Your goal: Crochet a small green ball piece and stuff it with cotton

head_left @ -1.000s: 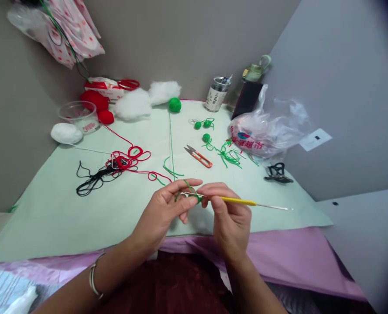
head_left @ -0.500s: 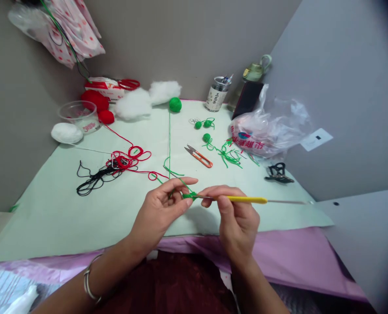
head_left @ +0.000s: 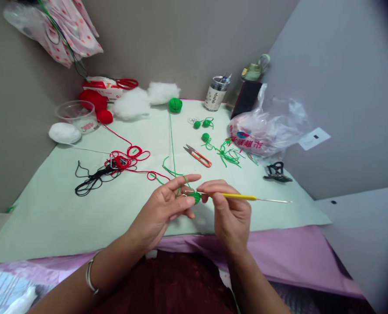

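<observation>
My left hand (head_left: 163, 207) pinches a small green crochet piece (head_left: 196, 198) between thumb and fingers, its index finger stretched out with green yarn running over it. A yellow-handled crochet hook (head_left: 239, 197) is gripped in my right hand (head_left: 231, 211). The hook's metal tip lies at the upper edge of the piece, near the left fingers. From the hand, the strand leads up to a green yarn ball (head_left: 175, 105) at the back of the table. Part of the piece is hidden by my left thumb.
Orange thread snips (head_left: 197, 156) lie beyond my hands, near small green balls (head_left: 206, 137) and green yarn scraps (head_left: 229, 155). Tangled red yarn (head_left: 123, 160) and black cord (head_left: 97, 179) are on the left. A plastic bag (head_left: 266, 131) and a black hair claw (head_left: 277, 172) sit right.
The green piece has turned so more of its face shows. My right hand and the hook have shifted slightly left, with the hook tip now visible past the piece's top edge.
</observation>
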`<action>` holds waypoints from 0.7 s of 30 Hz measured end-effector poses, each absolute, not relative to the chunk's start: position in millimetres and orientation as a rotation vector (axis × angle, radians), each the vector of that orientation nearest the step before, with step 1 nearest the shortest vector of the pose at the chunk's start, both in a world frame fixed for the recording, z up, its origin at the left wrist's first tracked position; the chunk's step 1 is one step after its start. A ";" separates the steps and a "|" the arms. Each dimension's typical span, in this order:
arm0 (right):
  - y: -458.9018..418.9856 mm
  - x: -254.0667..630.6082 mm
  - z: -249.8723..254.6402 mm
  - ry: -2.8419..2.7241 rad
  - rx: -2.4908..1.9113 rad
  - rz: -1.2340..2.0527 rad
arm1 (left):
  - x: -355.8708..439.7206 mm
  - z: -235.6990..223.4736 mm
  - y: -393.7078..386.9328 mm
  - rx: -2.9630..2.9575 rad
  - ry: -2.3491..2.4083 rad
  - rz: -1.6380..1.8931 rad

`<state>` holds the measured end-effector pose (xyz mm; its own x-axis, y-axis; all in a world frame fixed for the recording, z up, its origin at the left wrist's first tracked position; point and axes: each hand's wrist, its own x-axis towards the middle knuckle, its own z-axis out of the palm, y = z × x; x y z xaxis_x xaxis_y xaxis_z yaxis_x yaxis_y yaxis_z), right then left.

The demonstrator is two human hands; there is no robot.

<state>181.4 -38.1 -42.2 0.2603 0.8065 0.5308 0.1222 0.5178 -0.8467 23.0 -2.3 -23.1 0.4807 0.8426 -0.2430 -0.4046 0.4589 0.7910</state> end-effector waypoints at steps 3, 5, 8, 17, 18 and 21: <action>-40.7 178.7 -44.1 -1.329 -1.028 0.467 | 27.7 -24.5 -6.6 0.860 0.787 0.946; -45.6 178.3 -48.0 -1.460 -1.089 0.256 | 30.2 -24.8 -8.0 0.842 0.803 0.985; -51.9 180.0 -52.8 -1.654 -1.101 -0.065 | 30.6 -24.0 -5.7 0.660 0.703 0.868; -42.9 178.6 -41.4 -1.251 -0.974 0.527 | 25.7 -29.0 -4.6 0.825 0.755 0.914; -42.2 178.3 -41.8 -1.256 -0.980 0.560 | 25.6 -30.1 -6.0 0.898 0.779 0.925; -41.1 179.9 -45.9 -1.205 -1.004 0.645 | 23.8 -32.0 -8.0 0.985 0.811 0.938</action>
